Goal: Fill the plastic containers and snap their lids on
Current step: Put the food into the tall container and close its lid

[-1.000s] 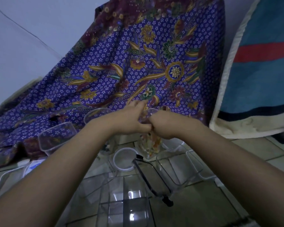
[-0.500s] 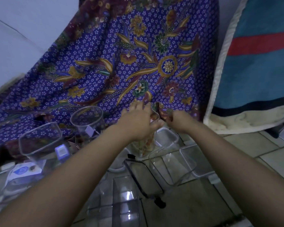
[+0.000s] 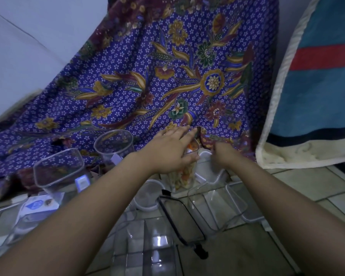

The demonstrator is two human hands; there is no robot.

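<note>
Left hand (image 3: 172, 150) grips tall filled container (image 3: 184, 172) | right hand (image 3: 222, 154) blurred, grip unclear

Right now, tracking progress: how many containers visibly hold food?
1: the tall container under the left hand. The other clear ones look empty, though arms may hide some.

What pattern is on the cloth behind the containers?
Blue-purple floral batik cloth, small white flowers; head view.

Dim tiled floor (image 3: 299, 182), batik cloth (image 3: 167, 76)
</note>
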